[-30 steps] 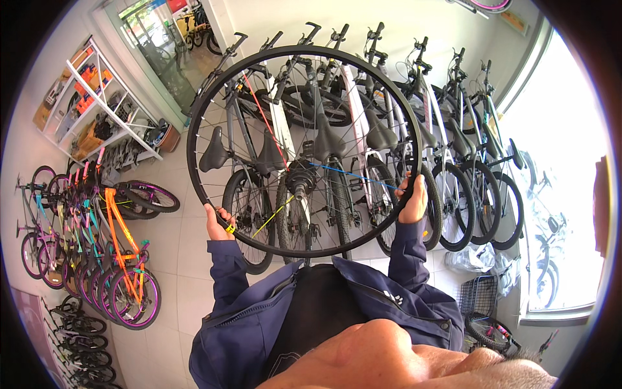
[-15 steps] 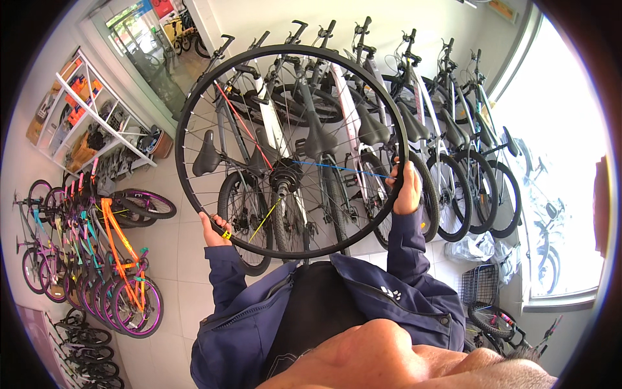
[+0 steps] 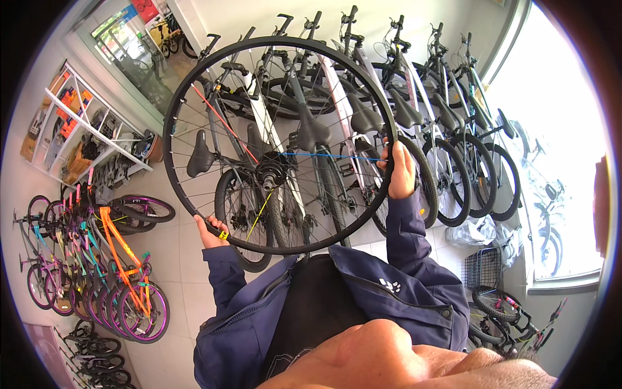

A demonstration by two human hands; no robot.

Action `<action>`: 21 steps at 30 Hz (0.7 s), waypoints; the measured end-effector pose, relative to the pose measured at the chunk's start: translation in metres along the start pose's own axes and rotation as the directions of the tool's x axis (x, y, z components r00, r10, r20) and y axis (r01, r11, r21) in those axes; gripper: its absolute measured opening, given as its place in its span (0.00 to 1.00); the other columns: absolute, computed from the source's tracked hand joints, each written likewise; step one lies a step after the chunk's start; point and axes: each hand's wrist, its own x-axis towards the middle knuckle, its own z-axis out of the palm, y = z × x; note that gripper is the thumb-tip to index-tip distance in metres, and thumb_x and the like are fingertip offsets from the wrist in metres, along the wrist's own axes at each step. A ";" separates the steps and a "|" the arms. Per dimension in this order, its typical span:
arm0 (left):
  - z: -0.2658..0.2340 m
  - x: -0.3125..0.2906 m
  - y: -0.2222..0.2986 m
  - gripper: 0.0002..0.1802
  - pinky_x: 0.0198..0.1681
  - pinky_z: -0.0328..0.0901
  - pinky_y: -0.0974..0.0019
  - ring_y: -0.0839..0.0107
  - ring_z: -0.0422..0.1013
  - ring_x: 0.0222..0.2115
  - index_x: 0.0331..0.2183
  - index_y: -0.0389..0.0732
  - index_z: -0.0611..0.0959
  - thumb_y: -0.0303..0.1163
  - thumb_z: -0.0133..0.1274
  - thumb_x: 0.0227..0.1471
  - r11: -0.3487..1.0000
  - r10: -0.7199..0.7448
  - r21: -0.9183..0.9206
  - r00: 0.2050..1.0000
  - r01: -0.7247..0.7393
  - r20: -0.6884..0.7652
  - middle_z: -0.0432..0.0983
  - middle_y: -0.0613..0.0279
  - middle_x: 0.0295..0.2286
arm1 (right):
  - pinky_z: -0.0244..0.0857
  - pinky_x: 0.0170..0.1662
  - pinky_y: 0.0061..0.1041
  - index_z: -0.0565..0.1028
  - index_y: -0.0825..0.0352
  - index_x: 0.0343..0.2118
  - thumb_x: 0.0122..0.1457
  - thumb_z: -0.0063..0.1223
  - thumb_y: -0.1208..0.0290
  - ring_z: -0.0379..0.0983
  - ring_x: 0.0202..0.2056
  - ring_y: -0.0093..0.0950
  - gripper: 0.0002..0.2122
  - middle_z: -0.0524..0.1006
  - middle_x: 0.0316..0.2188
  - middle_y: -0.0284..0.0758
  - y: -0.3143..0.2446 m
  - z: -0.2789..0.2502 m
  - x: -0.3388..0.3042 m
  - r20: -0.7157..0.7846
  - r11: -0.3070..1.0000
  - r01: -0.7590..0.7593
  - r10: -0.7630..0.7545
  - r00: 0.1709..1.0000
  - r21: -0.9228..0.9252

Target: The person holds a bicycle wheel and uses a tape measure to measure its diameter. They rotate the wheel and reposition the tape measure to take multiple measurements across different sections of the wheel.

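Bicycle wheel [image 3: 271, 170] up in both hands, held out in front of the dark blue jacket [image 3: 249, 318]!
Left hand [image 3: 210, 232] is clamped on the black rim [image 3: 167, 129] at its lower left, fingers curled round it right beside a small yellow mark [image 3: 223, 236]; right hand [image 3: 402, 172] has the other side, gripping the rim at the right and sitting higher in view. Look at those spokes: a red one [image 3: 225, 124] shoots up and left from the dark hub, a blue one [image 3: 334, 156] runs across toward the right hand, and a yellow one [image 3: 259, 216] drops to the lower rim. Through the wheel, and beyond it to the right, stands a row of bicycles [image 3: 408, 115]; over on the left, an orange bicycle frame [image 3: 118, 236] blazes below white shelving [image 3: 91, 123].
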 end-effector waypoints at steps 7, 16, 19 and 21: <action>-0.006 0.004 0.001 0.29 0.23 0.63 0.75 0.81 0.62 0.19 0.24 0.47 0.73 0.65 0.54 0.49 0.999 -0.040 -0.010 0.999 0.040 0.035 0.65 0.74 0.19 | 0.62 0.30 0.14 0.73 0.67 0.43 0.67 0.43 0.61 0.64 0.25 0.14 0.14 0.69 0.26 0.25 -0.003 0.000 0.004 0.029 1.000 -0.012 0.012 1.000 -0.005; 0.001 -0.004 0.003 0.27 0.24 0.60 0.76 0.81 0.62 0.21 0.27 0.47 0.72 0.62 0.52 0.52 1.000 -0.008 0.016 0.998 0.007 0.058 0.66 0.74 0.19 | 0.61 0.32 0.14 0.72 0.68 0.46 0.68 0.42 0.61 0.63 0.26 0.14 0.15 0.68 0.28 0.26 -0.004 0.002 0.005 0.001 0.996 -0.013 0.013 1.000 -0.088; 0.002 -0.004 0.003 0.27 0.23 0.61 0.75 0.81 0.63 0.20 0.26 0.47 0.72 0.62 0.52 0.52 1.000 -0.022 -0.001 0.999 0.022 0.025 0.66 0.73 0.19 | 0.61 0.32 0.14 0.72 0.68 0.46 0.68 0.42 0.62 0.63 0.26 0.14 0.14 0.68 0.28 0.26 -0.003 0.001 0.007 -0.013 0.996 -0.028 0.027 1.000 -0.080; 0.003 -0.004 0.004 0.27 0.23 0.61 0.75 0.81 0.63 0.20 0.26 0.47 0.72 0.62 0.52 0.52 1.000 -0.014 -0.002 0.999 0.014 0.042 0.67 0.73 0.19 | 0.61 0.32 0.14 0.72 0.68 0.46 0.67 0.42 0.62 0.63 0.26 0.14 0.14 0.69 0.28 0.26 -0.003 0.001 0.007 -0.014 0.997 -0.029 0.028 0.999 -0.074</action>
